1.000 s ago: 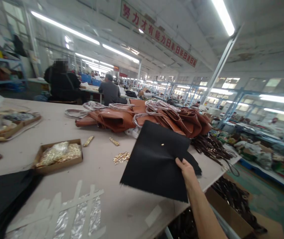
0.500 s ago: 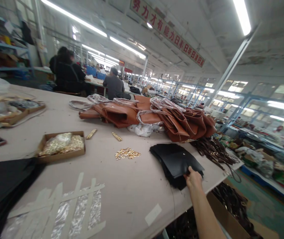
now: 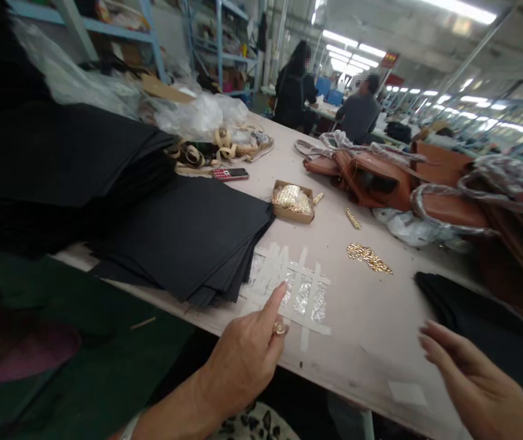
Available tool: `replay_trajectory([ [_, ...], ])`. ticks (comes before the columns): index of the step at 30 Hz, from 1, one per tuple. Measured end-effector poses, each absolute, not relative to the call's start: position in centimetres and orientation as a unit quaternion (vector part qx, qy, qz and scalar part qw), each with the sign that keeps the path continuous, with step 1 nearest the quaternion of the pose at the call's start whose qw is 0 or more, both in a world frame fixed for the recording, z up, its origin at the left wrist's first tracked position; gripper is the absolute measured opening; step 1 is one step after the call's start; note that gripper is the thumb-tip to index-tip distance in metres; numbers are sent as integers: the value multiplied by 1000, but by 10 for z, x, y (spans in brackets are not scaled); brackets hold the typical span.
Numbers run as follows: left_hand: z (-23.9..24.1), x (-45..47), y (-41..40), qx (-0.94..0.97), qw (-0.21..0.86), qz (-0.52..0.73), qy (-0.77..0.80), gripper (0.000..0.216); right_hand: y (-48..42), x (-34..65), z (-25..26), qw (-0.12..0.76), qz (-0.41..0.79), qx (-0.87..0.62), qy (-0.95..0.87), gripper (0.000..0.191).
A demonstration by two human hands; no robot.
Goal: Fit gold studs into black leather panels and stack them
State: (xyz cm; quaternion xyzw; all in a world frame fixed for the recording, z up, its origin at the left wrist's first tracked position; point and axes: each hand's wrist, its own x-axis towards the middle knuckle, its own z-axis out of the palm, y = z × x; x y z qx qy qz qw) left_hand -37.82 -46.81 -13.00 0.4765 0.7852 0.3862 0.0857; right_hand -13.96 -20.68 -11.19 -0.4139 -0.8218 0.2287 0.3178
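Observation:
My left hand (image 3: 247, 351) is over the table's front edge, its index finger stretched toward a taped-down patch of shiny plastic (image 3: 305, 293). A round gold-coloured piece (image 3: 280, 328) shows at its fingers; whether it is worn or held I cannot tell. Fingers slightly bent, my right hand (image 3: 476, 379) is open above the table, slightly blurred and with nothing visible in it. Beside it lies a stack of black pieces (image 3: 481, 324), partly hidden. Small gold fittings (image 3: 369, 258) lie loose on the table (image 3: 357, 330). To the left is a stack of large black sheets (image 3: 188, 232).
Behind the patch stands a cardboard box (image 3: 293, 214) of gold fittings. Brown bags (image 3: 376, 177) with plastic-wrapped handles lie at the back right. A phone (image 3: 230, 174) is near clear plastic bags (image 3: 197, 116). A taller black stack (image 3: 51, 159) rises at far left; two people sit beyond.
The view has swung left. My right hand has let go of the small black stack and is now apart from it. My left hand has come into view.

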Motion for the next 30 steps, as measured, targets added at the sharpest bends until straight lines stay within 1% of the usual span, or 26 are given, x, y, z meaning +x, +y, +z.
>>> replay_trajectory([
  [1,-131,-378,-469,480,90,375,788,60,-228,-162,-113,296,237,-356,-854,37],
  [3,-133,-379,-473,486,102,360,790,64,-270,-207,-109,234,300,-205,-902,24],
  [4,-133,-379,-475,486,105,357,791,67,-289,-228,-106,189,341,-152,-908,22],
  [6,-134,-380,-480,484,92,353,795,72,-321,-262,-100,147,401,-97,-899,19],
  [9,-134,-382,-488,480,54,345,805,78,-347,-291,-97,131,431,-62,-891,16],
  [14,-138,-386,-501,485,2,353,800,80,-356,-309,-104,130,408,7,-904,16],
  [18,-142,-392,-515,494,9,357,793,76,-357,-320,-105,92,423,43,-901,14],
  [21,-140,-396,-528,457,19,407,791,64,-354,-335,-104,89,433,39,-896,8],
  [23,-138,-400,-537,391,50,482,783,53,-347,-352,-104,100,437,6,-894,7],
  [26,-141,-404,-554,246,139,583,762,33,-335,-390,-104,102,437,-37,-893,23],
  [27,-143,-406,-560,197,162,604,755,27,-332,-406,-104,106,432,-39,-895,25],
  [28,-146,-408,-566,147,175,623,748,24,-331,-422,-104,113,424,-40,-898,24],
  [30,-150,-412,-576,60,188,654,730,31,-333,-454,-104,120,418,-42,-899,19],
])
